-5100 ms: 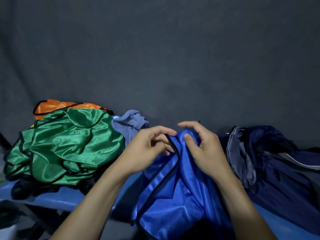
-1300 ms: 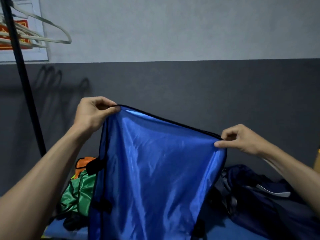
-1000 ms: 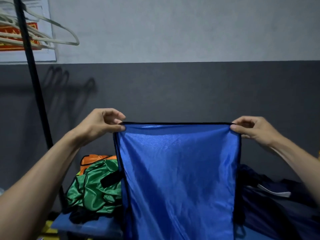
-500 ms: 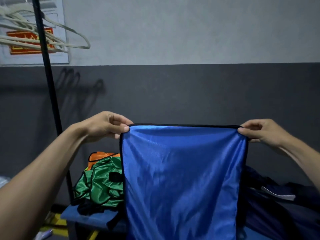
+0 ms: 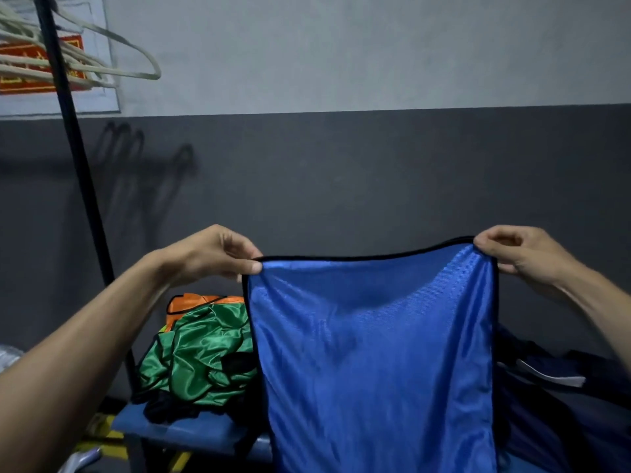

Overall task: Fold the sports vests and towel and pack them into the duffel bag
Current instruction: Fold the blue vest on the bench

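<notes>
Dim indoor light, perhaps from upper left (hanger shadows fall rightward on the wall), with soft, wide-angle-bent edges.

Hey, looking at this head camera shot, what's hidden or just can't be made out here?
- Blue vest: bottom cut off by the lower frame edge; left hand and right hand pinch its top corners.
- Duffel bag: partly behind the vest, dark; open or zipped unclear.
- Towel: not visible.
- Orange vest: mostly under the green vest.
- Red sign: blurred, crossed by hangers, unreadable.
</notes>
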A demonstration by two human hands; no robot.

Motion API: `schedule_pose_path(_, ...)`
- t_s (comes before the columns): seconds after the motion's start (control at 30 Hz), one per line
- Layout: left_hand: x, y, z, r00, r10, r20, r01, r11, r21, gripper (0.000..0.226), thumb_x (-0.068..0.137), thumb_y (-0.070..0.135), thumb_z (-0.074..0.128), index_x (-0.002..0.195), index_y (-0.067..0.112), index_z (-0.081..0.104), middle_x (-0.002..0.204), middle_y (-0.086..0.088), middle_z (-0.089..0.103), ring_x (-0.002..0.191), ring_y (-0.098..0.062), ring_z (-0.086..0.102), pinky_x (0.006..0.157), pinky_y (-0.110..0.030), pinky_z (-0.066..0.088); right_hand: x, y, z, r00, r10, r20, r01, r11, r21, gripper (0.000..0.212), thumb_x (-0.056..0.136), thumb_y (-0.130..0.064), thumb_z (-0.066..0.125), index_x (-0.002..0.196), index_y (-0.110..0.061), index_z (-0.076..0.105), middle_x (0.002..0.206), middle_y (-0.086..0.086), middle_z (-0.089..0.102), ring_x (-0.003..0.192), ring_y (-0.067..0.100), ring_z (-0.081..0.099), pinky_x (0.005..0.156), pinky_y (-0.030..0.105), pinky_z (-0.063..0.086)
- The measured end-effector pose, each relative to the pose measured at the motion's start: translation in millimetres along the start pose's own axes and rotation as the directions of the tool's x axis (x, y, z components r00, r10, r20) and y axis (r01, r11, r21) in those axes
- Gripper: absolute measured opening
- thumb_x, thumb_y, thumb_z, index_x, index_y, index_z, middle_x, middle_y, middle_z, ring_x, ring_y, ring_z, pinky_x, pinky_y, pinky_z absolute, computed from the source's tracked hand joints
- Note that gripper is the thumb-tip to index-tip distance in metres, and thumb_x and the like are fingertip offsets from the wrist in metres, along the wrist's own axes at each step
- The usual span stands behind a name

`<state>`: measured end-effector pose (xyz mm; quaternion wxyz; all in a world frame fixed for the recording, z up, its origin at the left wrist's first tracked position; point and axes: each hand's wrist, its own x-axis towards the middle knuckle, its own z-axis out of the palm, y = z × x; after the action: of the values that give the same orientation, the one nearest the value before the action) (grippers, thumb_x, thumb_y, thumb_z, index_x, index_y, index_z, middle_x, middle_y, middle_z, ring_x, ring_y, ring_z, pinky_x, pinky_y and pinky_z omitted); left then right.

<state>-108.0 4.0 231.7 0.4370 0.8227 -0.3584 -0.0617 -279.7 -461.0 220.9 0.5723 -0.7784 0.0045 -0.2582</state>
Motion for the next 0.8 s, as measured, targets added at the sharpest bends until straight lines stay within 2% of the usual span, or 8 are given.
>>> schedule_pose_path(0.07,7,-6,2,0.999,-0.016,0.042,0.021,0.993,-0.118,0.058,0.054,0.056,0.095,0.089,0.012,0.08,0.08,-0.006,0.072,0.071,-0.012,0.064,0.071,-0.021,0.055,5,5,-1,1.0,0.0,-0.012,0.0,1.0,-0.01,0.085,0.022,-0.072,0.094,0.085,-0.017,0.076,0.091,-0.002,0.074,0.092,0.011,0.068,0.091,0.033,0.055)
schedule_pose_path(0.17,16,-8,7,1.0,-0.016,0.026,0.021,0.979,-0.203,0.06,0.05,0.056,0.096,0.086,0.011,0.08,0.078,-0.004,0.072,0.068,-0.007,0.063,0.066,-0.019,0.053,9,12,1,0.999,0.013,-0.048,-0.013,1.0,-0.017,0.081,0.022,-0.075,0.092,0.082,-0.022,0.079,0.093,0.0,0.074,0.098,0.017,0.066,0.103,0.045,0.049)
schedule_pose_path(0.37,31,-11,15,0.962,0.051,-0.268,-0.036,0.998,0.06,0.009,0.077,0.013,0.087,0.082,0.012,0.08,0.067,-0.002,0.071,0.064,-0.011,0.062,0.056,-0.019,0.052,16,21,5,0.998,0.036,-0.051,-0.041,0.994,-0.096,0.083,0.025,-0.081,0.088,0.084,-0.023,0.079,0.092,-0.003,0.076,0.097,0.015,0.068,0.098,0.045,0.05)
schedule_pose_path(0.5,29,-17,14,0.951,0.113,-0.288,-0.033,0.963,0.267,0.004,0.083,0.019,0.084,0.084,0.021,0.08,0.073,0.006,0.077,0.067,-0.01,0.071,0.063,-0.018,0.054,15,22,10,0.998,0.038,-0.049,-0.043,0.993,-0.108,0.079,0.03,-0.081,0.087,0.082,-0.022,0.079,0.091,-0.001,0.076,0.095,0.016,0.067,0.092,0.041,0.05)
schedule_pose_path(0.6,27,-17,15,0.935,0.164,-0.314,-0.05,0.939,0.341,0.002,0.085,0.019,0.082,0.086,0.019,0.08,0.075,0.01,0.077,0.07,-0.006,0.071,0.062,-0.011,0.051,14,24,13,0.999,0.04,-0.02,-0.042,0.993,-0.113,0.053,0.061,-0.059,0.086,0.087,-0.014,0.077,0.093,0.001,0.075,0.095,0.015,0.066,0.093,0.04,0.049)
schedule_pose_path(0.67,26,-15,12,0.952,0.151,-0.265,-0.074,0.956,0.282,0.001,0.087,0.019,0.079,0.088,0.018,0.08,0.08,0.003,0.078,0.073,-0.008,0.07,0.066,-0.014,0.053,14,25,8,0.999,0.045,0.014,-0.043,0.992,-0.115,0.035,0.075,-0.039,0.076,0.091,-0.008,0.073,0.091,0.0,0.075,0.093,0.014,0.067,0.09,0.037,0.051)
schedule_pose_path(0.73,22,-13,3,0.985,0.104,-0.135,-0.093,0.992,0.086,0.011,0.088,0.021,0.074,0.093,0.012,0.079,0.09,-0.008,0.078,0.08,-0.013,0.068,0.074,-0.023,0.055,14,25,-1,0.995,0.061,0.075,-0.057,0.996,-0.066,0.032,0.078,-0.032,0.072,0.091,-0.003,0.069,0.085,0.001,0.073,0.084,0.011,0.069,0.078,0.026,0.055)
schedule_pose_path(0.8,19,-13,-9,0.997,0.079,-0.018,-0.08,0.989,-0.127,0.025,0.086,0.029,0.074,0.097,0.007,0.078,0.095,-0.013,0.076,0.081,-0.016,0.064,0.076,-0.025,0.054,15,23,-6,0.989,0.067,0.131,-0.07,0.997,0.018,0.025,0.081,-0.026,0.067,0.085,-0.002,0.063,0.073,0.0,0.066,0.067,0.007,0.063,0.061,0.014,0.051)
